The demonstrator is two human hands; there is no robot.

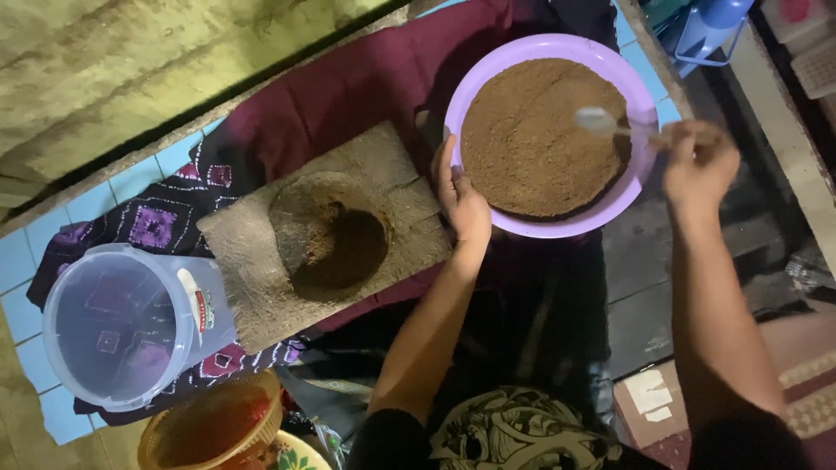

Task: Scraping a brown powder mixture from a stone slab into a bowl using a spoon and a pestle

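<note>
My left hand (pixel 461 196) grips the near-left rim of a purple bowl (pixel 640 170) filled with brown powder (pixel 535 135). Over the bowl's right side, my right hand (pixel 699 165) holds a spoon (pixel 601 122) by its handle, with the spoon's bowl just above the powder. To the left of the bowl lies a flat stone slab (pixel 252 261) with a round hollow (pixel 335 244) that has some dark brown powder in it.
A clear plastic tub (pixel 122 326) stands at the left on patterned cloth (pixel 152 222). An orange woven basket (pixel 209 426) sits at the bottom left. Dark red cloth (pixel 366 83) lies under the slab. A blue container (pixel 710 26) is at the top right.
</note>
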